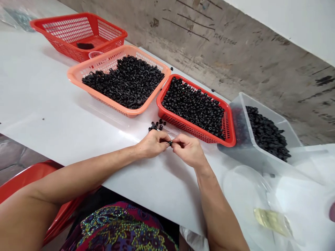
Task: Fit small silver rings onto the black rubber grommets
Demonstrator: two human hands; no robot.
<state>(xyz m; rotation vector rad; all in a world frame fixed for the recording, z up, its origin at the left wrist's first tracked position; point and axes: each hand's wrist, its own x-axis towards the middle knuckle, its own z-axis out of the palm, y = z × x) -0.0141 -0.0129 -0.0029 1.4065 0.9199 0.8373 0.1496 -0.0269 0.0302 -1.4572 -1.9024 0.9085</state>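
Note:
My left hand [153, 143] and my right hand [188, 150] meet over the white table [65, 115], their fingertips pinching a small black tubular piece [170, 143] between them. Just beyond my left fingers lies a little heap of loose black pieces [157, 124]. A peach plastic basket [78, 75] heaped with the same pieces stands ahead of my hands. A red plastic basket [183, 127], also full of them, sits nearer my right hand. To its right, a clear plastic bin [235, 118] holds more black pieces.
A second red basket [65, 24] stands at the far left with a dark item inside. A rough concrete wall [209, 59] runs behind the table. Clear plastic [243, 184] and a pale yellow liquid [272, 221] lie at lower right. A red chair [31, 177] is at left.

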